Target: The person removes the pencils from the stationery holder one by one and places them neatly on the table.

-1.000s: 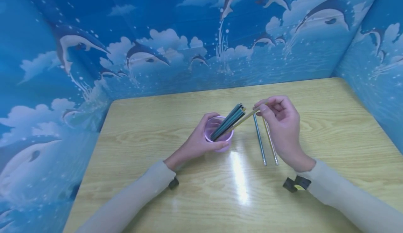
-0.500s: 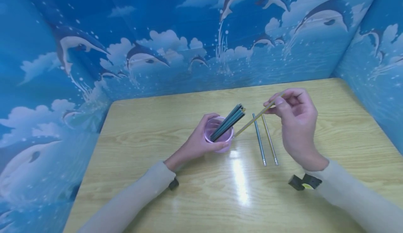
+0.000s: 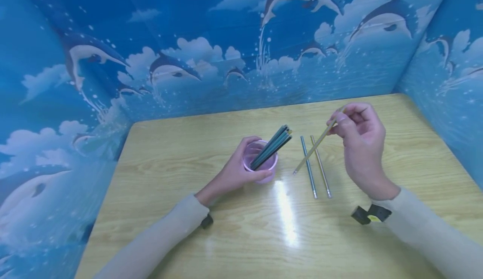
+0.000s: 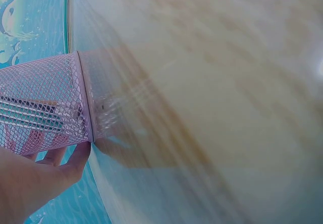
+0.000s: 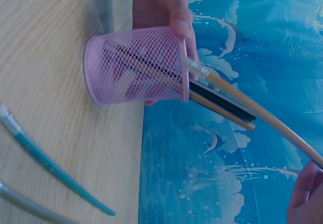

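My left hand (image 3: 235, 171) is wrapped round a pink mesh pencil cup (image 5: 103, 72), thumb at its rim. The cup stands on the table, and several pencils (image 3: 270, 148), mostly dark green, lean out of it to the right. Between thumb and fingers of my right hand (image 3: 365, 149) is a yellow pencil (image 3: 318, 140). It slants down to the left in the air, eraser end low, apart from the cup. Beneath it, side by side on the table, lie a teal pencil (image 3: 310, 171) and a tan-silver pencil (image 3: 321, 170).
The wood-patterned table (image 3: 181, 145) is bounded at the back and sides by a blue dolphin-print backdrop (image 3: 211, 86). A strip of glare (image 3: 286, 216) shines on the tabletop in front of the cup. Small dark cameras (image 3: 361, 215) are strapped at the wrists.
The yellow pencil has come out of the cup in my right hand, which has moved right and slightly away. My left hand and the cup have stayed in place.
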{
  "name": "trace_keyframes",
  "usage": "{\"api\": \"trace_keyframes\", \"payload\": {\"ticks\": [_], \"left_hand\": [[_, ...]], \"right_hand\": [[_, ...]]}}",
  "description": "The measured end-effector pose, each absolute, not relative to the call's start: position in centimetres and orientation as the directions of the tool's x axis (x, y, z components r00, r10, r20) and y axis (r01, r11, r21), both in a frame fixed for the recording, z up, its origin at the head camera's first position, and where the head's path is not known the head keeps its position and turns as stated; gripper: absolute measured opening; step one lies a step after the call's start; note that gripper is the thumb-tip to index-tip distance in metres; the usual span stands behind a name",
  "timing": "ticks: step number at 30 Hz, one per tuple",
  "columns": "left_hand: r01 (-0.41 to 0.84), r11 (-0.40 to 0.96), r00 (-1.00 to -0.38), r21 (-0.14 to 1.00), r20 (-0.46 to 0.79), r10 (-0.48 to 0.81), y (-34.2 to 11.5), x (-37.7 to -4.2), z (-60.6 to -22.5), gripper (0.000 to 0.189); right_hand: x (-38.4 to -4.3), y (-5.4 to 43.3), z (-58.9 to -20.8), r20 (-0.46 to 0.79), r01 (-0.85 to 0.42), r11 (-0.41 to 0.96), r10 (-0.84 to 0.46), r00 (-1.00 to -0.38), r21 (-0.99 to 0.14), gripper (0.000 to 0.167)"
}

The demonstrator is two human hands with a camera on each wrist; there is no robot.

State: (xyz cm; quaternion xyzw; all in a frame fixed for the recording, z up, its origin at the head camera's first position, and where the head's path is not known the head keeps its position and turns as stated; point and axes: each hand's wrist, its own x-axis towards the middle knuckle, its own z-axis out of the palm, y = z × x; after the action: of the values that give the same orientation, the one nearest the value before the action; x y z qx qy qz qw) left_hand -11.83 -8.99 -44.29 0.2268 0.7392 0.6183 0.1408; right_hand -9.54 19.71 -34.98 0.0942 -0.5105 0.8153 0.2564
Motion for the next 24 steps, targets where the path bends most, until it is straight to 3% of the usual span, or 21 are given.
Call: {"api": "trace_keyframes", "payload": {"ticks": [24], "left_hand": [[0.161, 0.147, -0.857, 0.976, 0.064, 0.512, -9.1, -11.8, -44.3, 0.089]], "right_hand": [[-11.2, 24.6, -37.7, 0.237, -0.267, -0.147, 0.193, -0.952, -0.952, 0.025]]}}
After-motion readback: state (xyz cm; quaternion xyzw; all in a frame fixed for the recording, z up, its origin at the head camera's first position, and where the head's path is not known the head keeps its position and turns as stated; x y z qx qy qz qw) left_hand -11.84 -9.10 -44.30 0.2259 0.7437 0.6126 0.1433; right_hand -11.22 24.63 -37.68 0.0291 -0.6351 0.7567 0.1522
